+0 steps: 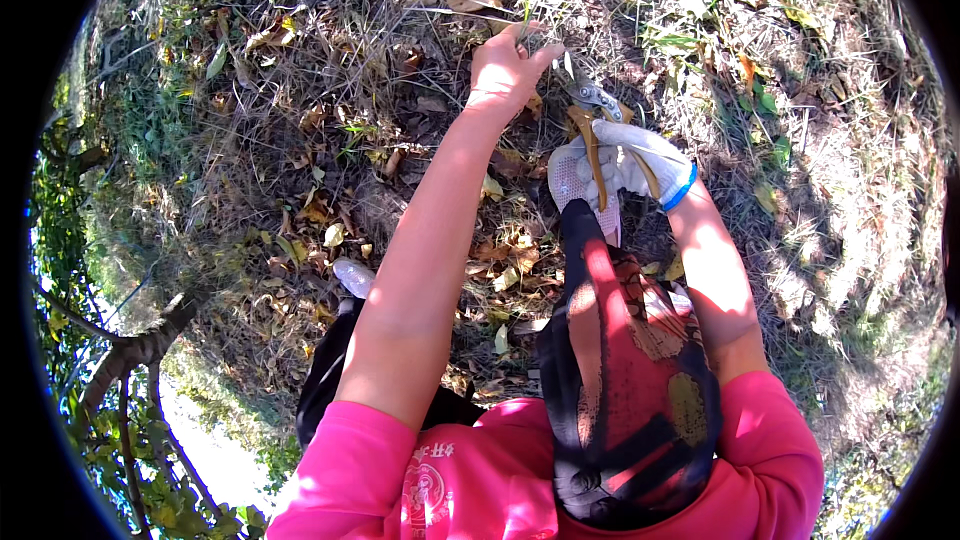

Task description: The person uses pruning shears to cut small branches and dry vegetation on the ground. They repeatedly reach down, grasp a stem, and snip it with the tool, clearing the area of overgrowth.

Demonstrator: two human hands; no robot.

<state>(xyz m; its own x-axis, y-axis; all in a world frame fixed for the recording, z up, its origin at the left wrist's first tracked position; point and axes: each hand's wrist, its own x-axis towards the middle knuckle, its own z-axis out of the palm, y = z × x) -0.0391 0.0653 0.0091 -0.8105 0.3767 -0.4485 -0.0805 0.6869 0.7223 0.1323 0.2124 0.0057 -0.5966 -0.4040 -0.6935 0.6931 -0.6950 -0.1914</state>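
My left hand [504, 69], bare, reaches down into dry grass and thin stems [540, 7], thumb and forefinger apart. Whether its fingers hold a stem cannot be made out. My right hand [649, 154] wears a white knit glove with a blue cuff and grips a pair of pruning shears [598, 154]. The shears have yellow-brown handles and a metal pivot, and their blades point up towards my left fingertips. Grass and glare partly hide the blade tips. Just below the shears is my light mesh shoe [568, 176].
Fallen leaves [517, 259] and dry grass cover the ground. My patterned trouser knee [637, 360] rises beneath my right forearm. Another shoe tip [352, 277] shows beside my left forearm. A tree branch [142, 349] with leafy twigs stands at the left edge.
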